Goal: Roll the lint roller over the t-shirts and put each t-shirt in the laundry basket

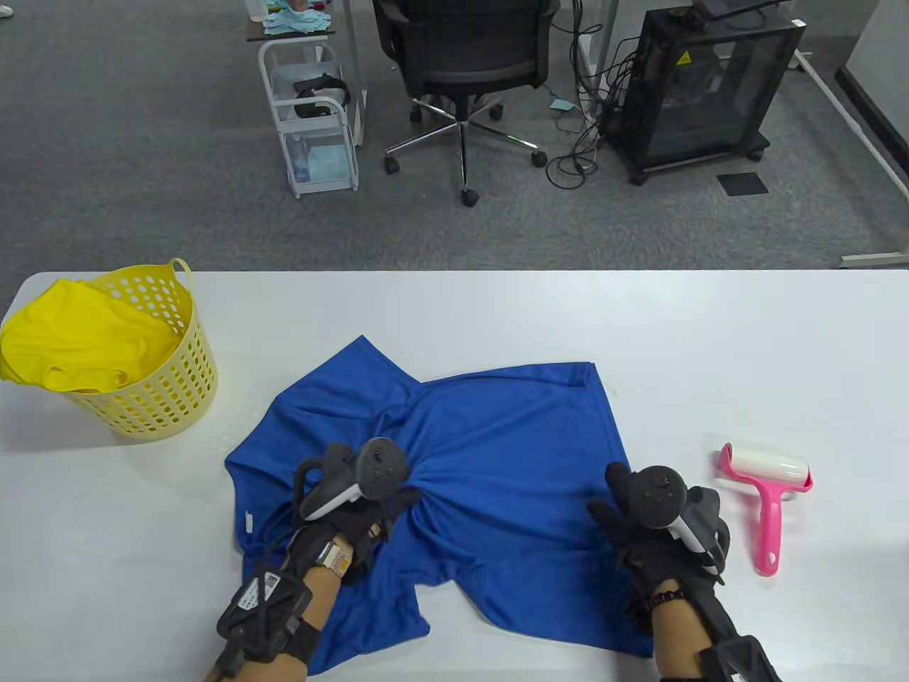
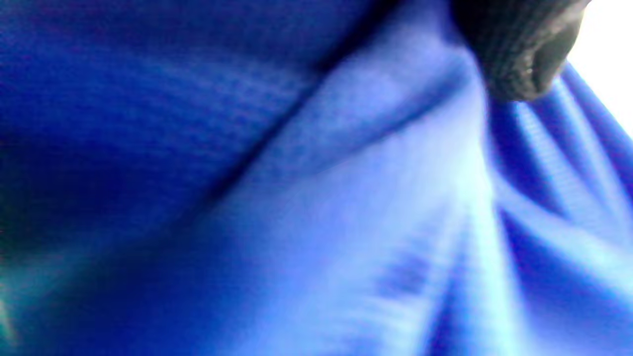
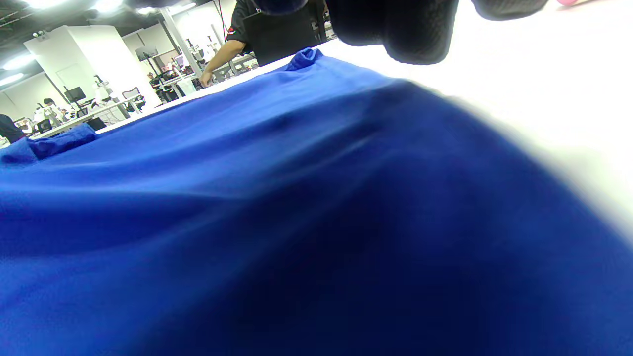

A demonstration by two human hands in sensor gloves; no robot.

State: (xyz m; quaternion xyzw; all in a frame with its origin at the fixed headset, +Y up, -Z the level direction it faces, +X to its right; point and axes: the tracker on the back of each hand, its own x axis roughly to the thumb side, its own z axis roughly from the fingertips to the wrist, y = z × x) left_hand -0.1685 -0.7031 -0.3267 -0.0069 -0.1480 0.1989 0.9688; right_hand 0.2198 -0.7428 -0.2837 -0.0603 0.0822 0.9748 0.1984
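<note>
A blue t-shirt (image 1: 497,455) lies spread on the white table (image 1: 497,312). My left hand (image 1: 387,508) grips a bunch of its fabric near the middle, and folds radiate from that spot. The left wrist view is filled with the blue t-shirt (image 2: 296,198), with a gloved fingertip (image 2: 519,49) at the top. My right hand (image 1: 621,508) lies on the shirt's right edge with fingers relaxed; the right wrist view shows its fingertips (image 3: 395,29) above the blue t-shirt (image 3: 247,198). The pink lint roller (image 1: 763,497) lies on the table right of that hand, untouched.
A yellow laundry basket (image 1: 170,383) stands at the table's left end, with a yellow t-shirt (image 1: 78,341) draped in it and over its rim. Beyond the table's far edge are an office chair (image 1: 461,64), a white cart (image 1: 312,114) and a black cabinet (image 1: 703,85).
</note>
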